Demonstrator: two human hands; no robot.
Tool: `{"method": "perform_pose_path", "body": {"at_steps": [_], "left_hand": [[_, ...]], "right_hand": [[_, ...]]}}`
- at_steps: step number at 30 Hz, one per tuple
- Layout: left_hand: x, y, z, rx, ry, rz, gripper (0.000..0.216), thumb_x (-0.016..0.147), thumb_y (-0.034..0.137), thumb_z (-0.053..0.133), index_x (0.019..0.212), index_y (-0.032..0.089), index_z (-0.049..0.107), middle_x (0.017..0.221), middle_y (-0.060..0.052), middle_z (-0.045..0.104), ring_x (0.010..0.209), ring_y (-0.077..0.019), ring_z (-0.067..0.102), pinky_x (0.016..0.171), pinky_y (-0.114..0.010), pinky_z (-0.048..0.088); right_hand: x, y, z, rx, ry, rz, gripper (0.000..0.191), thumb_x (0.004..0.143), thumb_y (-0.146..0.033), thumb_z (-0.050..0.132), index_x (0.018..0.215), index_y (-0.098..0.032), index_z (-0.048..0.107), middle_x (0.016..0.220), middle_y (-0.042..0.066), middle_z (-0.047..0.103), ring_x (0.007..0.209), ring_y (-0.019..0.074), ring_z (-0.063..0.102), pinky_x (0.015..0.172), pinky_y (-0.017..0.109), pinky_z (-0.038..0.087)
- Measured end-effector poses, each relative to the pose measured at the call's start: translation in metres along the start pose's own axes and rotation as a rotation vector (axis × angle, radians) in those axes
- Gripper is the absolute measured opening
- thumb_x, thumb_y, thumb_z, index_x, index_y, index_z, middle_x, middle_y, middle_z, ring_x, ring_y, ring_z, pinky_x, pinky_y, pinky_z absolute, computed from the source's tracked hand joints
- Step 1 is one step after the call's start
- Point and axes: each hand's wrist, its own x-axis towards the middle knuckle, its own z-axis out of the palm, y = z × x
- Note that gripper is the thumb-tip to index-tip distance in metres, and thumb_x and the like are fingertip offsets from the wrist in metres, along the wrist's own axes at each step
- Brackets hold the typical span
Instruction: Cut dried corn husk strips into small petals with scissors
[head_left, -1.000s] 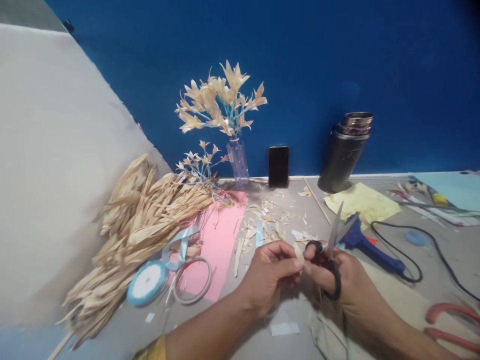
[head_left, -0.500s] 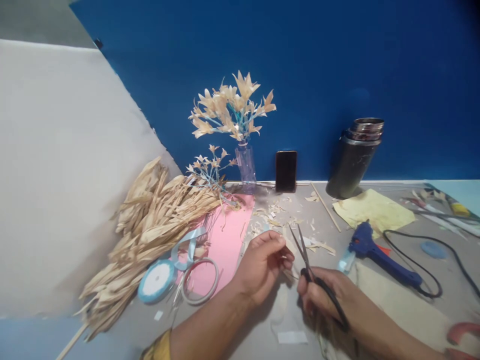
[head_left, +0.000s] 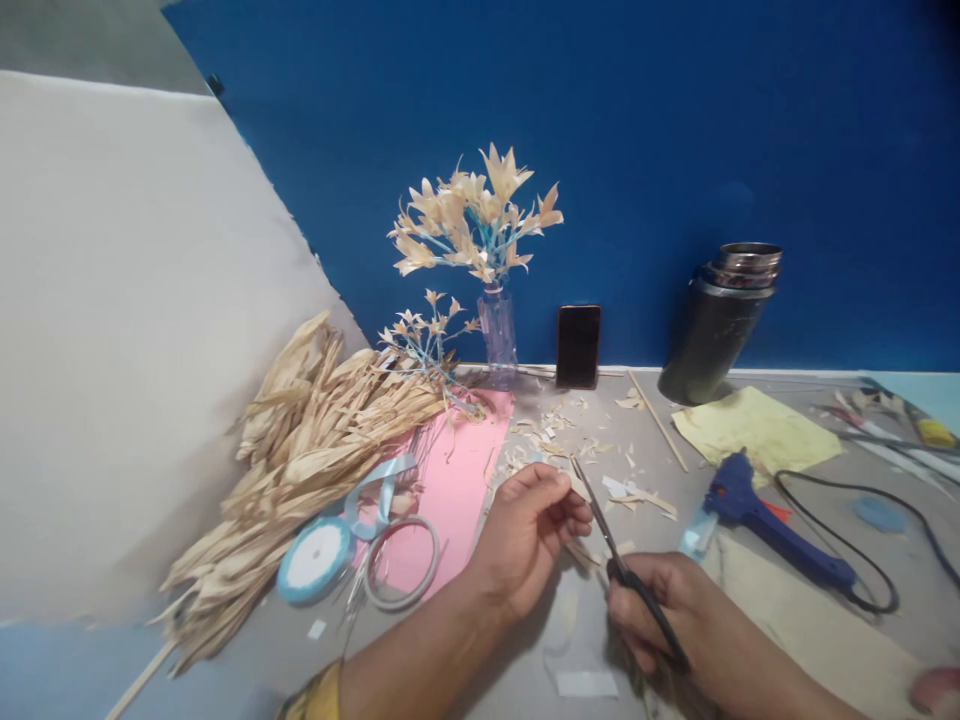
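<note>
My left hand (head_left: pixel 529 530) is closed in a pinch on a small pale strip of dried husk (head_left: pixel 579 488), held just above the grey table (head_left: pixel 660 470). My right hand (head_left: pixel 660 612) grips black-handled scissors (head_left: pixel 611 545). Their thin blades point up and left, and the tips reach the husk piece right beside my left fingertips. Both hands are low in the middle of the view, a short gap apart. Husk scraps (head_left: pixel 559 435) lie scattered on the table behind them.
A pile of dried husks (head_left: pixel 300 450) lies at left by a pink sheet (head_left: pixel 457 480), a blue ribbon spool (head_left: pixel 315 558) and a tape ring (head_left: pixel 401 562). Vase of husk flowers (head_left: pixel 491 240), phone (head_left: pixel 578 346), dark flask (head_left: pixel 720 320), yellow paper (head_left: pixel 754 428), blue glue gun (head_left: pixel 772 530) with cord.
My right hand dropped from touching the left hand and swung the scissors from pointing up to pointing left at the husk piece. The camera view shifted slightly left.
</note>
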Motion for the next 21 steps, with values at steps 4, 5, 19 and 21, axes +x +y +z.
{"method": "perform_pose_path", "body": {"at_steps": [4,5,19,21], "left_hand": [[-0.001,0.0,0.001,-0.007,-0.012,0.002,0.021,0.069,0.022,0.077,0.07,0.014,0.057,0.064,-0.003,0.064,0.061,-0.0124,0.061,0.06,-0.023,0.049],[-0.001,0.0,0.001,-0.013,-0.017,0.001,0.021,0.069,0.021,0.077,0.07,0.015,0.057,0.063,-0.003,0.064,0.061,-0.0125,0.061,0.06,-0.023,0.049],[-0.006,-0.02,0.001,0.068,-0.076,-0.07,0.022,0.064,0.02,0.079,0.073,0.016,0.059,0.058,0.002,0.058,0.054,-0.009,0.052,0.057,-0.022,0.039],[-0.008,-0.023,0.003,0.093,-0.074,-0.104,0.023,0.063,0.02,0.079,0.073,0.016,0.059,0.057,0.002,0.057,0.054,-0.0097,0.052,0.056,-0.022,0.038]], "right_hand": [[-0.001,0.0,-0.002,-0.006,0.007,-0.021,0.045,0.075,-0.057,0.063,0.055,-0.022,0.043,0.046,-0.003,0.048,0.046,0.0099,0.039,0.047,0.024,0.03],[-0.002,0.0,-0.002,0.0,0.011,-0.021,0.046,0.075,-0.058,0.063,0.054,-0.022,0.044,0.045,-0.003,0.047,0.045,0.0099,0.039,0.047,0.024,0.03],[-0.001,-0.009,-0.009,0.359,0.389,-0.127,0.043,0.062,-0.046,0.083,0.084,-0.019,0.058,0.066,-0.003,0.059,0.055,0.0134,0.052,0.052,0.025,0.042],[-0.003,-0.013,-0.011,0.316,0.437,-0.166,0.039,0.065,-0.046,0.081,0.082,-0.019,0.059,0.062,-0.003,0.057,0.054,0.0133,0.051,0.051,0.025,0.041]]}}
